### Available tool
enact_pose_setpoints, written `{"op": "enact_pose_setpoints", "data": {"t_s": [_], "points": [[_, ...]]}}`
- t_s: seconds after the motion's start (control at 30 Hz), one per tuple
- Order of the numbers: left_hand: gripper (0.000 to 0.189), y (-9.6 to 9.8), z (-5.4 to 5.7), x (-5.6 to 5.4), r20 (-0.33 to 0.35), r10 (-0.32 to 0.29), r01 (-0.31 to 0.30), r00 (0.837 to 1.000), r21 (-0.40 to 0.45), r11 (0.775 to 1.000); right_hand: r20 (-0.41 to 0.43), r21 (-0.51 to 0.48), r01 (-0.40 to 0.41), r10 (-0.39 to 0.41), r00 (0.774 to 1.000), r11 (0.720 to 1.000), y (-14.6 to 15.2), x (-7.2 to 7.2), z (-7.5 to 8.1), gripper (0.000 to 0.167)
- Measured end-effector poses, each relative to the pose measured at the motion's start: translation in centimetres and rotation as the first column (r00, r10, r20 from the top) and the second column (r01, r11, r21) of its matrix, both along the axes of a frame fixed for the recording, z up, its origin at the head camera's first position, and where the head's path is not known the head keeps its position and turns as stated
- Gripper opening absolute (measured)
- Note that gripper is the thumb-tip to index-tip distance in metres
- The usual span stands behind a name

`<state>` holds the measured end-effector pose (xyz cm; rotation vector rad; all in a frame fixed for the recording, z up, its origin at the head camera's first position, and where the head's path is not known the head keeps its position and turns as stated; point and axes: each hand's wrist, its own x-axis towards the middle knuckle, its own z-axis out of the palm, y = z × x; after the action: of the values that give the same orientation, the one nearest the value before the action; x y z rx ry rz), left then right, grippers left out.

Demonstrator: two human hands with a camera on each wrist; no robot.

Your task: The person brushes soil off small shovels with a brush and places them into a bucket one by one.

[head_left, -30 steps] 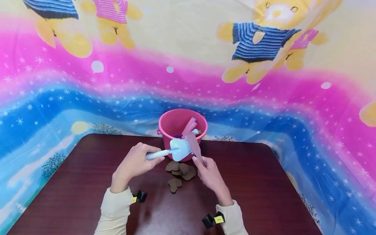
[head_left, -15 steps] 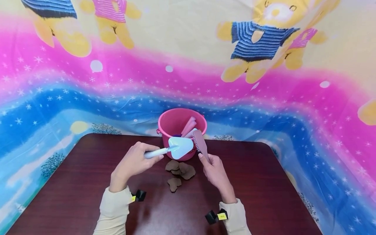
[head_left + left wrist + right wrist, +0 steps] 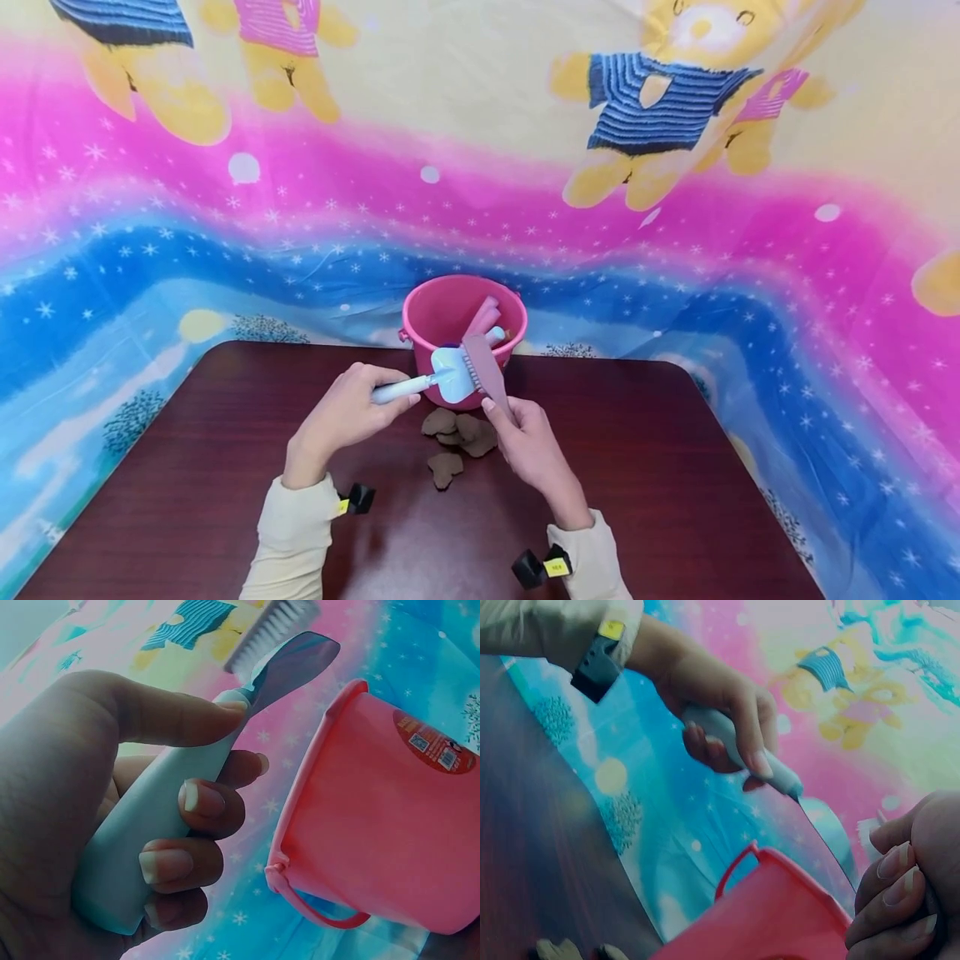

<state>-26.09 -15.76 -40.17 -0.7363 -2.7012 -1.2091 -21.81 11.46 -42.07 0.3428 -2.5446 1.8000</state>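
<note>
My left hand (image 3: 341,421) grips the pale handle of a small trowel (image 3: 452,377), its light-blue blade pointing right. In the left wrist view the fingers (image 3: 166,864) curl round the handle (image 3: 150,825) with the thumb near the blade. My right hand (image 3: 536,446) holds a mauve brush (image 3: 486,367) by its handle, bristles turned left and overlapping the blade. Both tools are raised in front of a pink bucket (image 3: 422,354). In the right wrist view the right hand (image 3: 904,892) hides most of the brush.
Inside the bucket are a pink tool (image 3: 482,317) and other items, partly hidden. Several flat brown pieces (image 3: 446,468) lie on the dark wooden table (image 3: 645,467) before it. A patterned cloth (image 3: 480,150) hangs behind and along the sides.
The brush moved right to the blade's edge, tilting more upright, then came back left over the blade. The trowel stays nearly still in my left hand.
</note>
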Motion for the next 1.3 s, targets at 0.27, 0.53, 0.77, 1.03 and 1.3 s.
{"op": "enact_pose_setpoints", "data": {"t_s": [0.27,0.53,0.77,1.03,1.3], "points": [[0.01,0.4,0.3,0.3,-0.035,0.005,-0.005,0.999,-0.017,1.0,-0.005,0.047,-0.104,0.105,0.994,0.993,-1.4,0.6,0.1,0.037],[0.017,0.5,0.5,0.5,-0.059,0.008,-0.009,0.998,-0.025,1.0,-0.017,0.097,-0.085,0.087,0.996,0.992,-1.3,0.5,0.2,0.034],[0.019,0.4,0.4,0.5,-0.081,0.015,-0.017,0.997,-0.02,1.0,-0.016,0.098,-0.058,0.059,0.998,0.994,-1.0,0.4,0.1,0.036],[0.02,0.1,0.2,0.4,-0.077,0.003,-0.004,0.997,-0.015,1.0,-0.042,0.1,-0.037,0.041,0.998,0.994,-0.4,-0.1,-0.2,0.04],[0.019,-0.2,0.2,0.4,-0.107,0.0,0.0,0.994,0.007,1.0,0.004,0.023,-0.047,0.047,0.999,0.999,0.2,-0.3,-0.2,0.035]]}}
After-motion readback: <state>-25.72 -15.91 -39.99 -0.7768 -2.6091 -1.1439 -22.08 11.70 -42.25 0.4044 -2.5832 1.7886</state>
